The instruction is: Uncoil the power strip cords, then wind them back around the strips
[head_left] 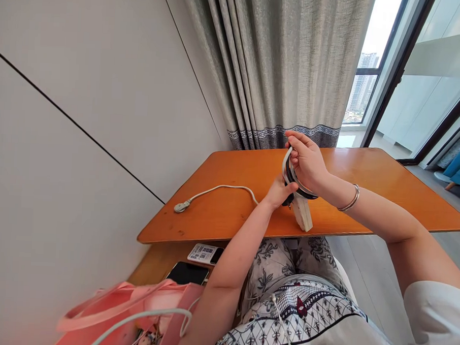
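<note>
Head view, raised hands [278,191] [308,163] clasping cable [229,186]

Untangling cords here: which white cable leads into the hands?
The cable lying on the orange table, running from its plug to the left hand; the other white cable only loops over the pink bag.

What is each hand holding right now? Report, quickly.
Left hand: closed on the bottom of the cable coil, beside the power strip.
Right hand: closed over the top of the same coil.
</note>
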The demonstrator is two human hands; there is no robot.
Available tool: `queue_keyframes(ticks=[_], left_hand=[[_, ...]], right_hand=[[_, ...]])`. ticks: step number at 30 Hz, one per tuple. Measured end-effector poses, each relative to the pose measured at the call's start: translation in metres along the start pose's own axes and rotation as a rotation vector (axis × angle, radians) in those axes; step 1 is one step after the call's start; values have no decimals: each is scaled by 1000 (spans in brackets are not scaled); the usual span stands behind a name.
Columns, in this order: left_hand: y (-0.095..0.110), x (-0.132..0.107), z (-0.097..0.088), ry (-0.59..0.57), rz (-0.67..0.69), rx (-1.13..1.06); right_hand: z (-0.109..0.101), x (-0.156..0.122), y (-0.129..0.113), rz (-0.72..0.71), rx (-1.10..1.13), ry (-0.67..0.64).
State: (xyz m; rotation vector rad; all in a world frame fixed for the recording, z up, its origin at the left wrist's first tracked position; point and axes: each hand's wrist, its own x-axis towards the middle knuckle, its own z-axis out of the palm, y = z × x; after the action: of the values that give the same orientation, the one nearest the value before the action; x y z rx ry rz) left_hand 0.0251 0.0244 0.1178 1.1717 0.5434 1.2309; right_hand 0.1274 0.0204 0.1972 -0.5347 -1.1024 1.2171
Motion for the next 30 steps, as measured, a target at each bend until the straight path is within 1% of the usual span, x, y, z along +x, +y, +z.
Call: queue_keyframes(ticks=[3,7,10,12,14,16,17,18,19,21,23,24,26,30], left_hand=[[5,0,5,-1,83,177],[11,-1,8,51,14,262],[12,-1,5,51,-59,247],[12,-1,2,29,-84,226],[12,-1,-1,-20,-79,219],[13,-3,-3,-93,-66,215],[14,-4,-4,-125,-61,209],[15,-4,-5,-143,-56,199],[15,-5,-6,-149,-52,190],[15,-5,-8,-142,-46,177],[14,-5,-10,-134,-42,177],[13,-4,-11,-135,-41,184],[11,-2,-12,-130,-30,207],[7,1,-13,-107,11,278]], right_hand=[[-11,8,1,5,-36,2],[-27,11,-7,28,-91,-36],[-36,9,-14,23,-193,-134],[-43,7,-19,-51,-361,-234],[-52,7,-23,-201,-631,-319],[-62,9,-25,-364,-920,-357],[-68,10,-26,-418,-1033,-366],[-75,10,-25,-443,-1111,-378],[-81,9,-24,-434,-1156,-400],[-91,5,-19,-345,-1169,-466],[-98,-4,-12,-254,-1160,-523],[-99,-10,-9,-233,-1171,-542],[-99,-20,-5,-255,-1229,-538],[-94,-29,-2,-342,-1343,-465]])
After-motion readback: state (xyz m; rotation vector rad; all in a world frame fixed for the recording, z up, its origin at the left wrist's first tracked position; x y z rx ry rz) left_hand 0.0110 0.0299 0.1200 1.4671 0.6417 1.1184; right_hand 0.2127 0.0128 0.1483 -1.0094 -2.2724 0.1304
